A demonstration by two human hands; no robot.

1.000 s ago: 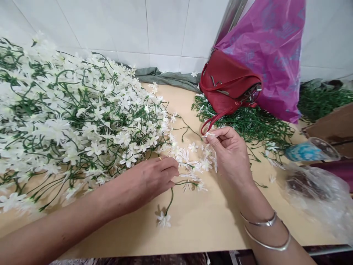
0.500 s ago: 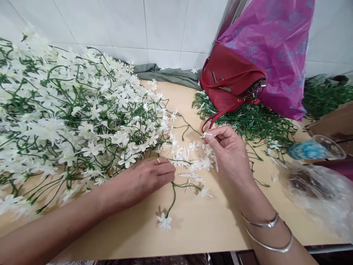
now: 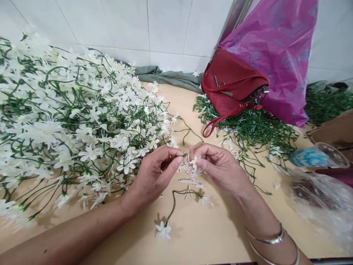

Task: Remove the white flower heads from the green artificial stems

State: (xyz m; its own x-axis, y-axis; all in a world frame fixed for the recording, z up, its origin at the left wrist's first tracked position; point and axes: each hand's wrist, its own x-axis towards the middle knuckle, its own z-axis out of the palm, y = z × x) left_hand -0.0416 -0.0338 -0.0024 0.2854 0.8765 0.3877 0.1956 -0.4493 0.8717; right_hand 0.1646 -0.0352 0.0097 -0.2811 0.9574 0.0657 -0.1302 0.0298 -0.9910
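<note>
My left hand (image 3: pixel 158 171) pinches a small green stem piece (image 3: pixel 185 155) between thumb and forefinger. Facing it, my right hand (image 3: pixel 216 163) is closed on a small white flower (image 3: pixel 194 162), and the fingertips of both hands nearly meet. Below them on the table lie loose white stamen strands (image 3: pixel 191 181). A forked green stem (image 3: pixel 173 206) with a white blossom (image 3: pixel 163 230) at its end rests nearer to me. To the left rises a large heap of white artificial flowers (image 3: pixel 91 110) on green stems.
At the back right a red handbag (image 3: pixel 234 79) sits on a pile of green stems (image 3: pixel 261 129), with a purple plastic bag (image 3: pixel 289 70) behind it. Farther right are a blue-and-white cup (image 3: pixel 311 157) lying tilted and a clear plastic bag (image 3: pixel 325 206). Behind is a tiled wall (image 3: pixel 168 29).
My left hand has risen from the table and moved right, now with a green stem piece in its fingertips. My right hand has come down and left to meet it, with the white flower.
</note>
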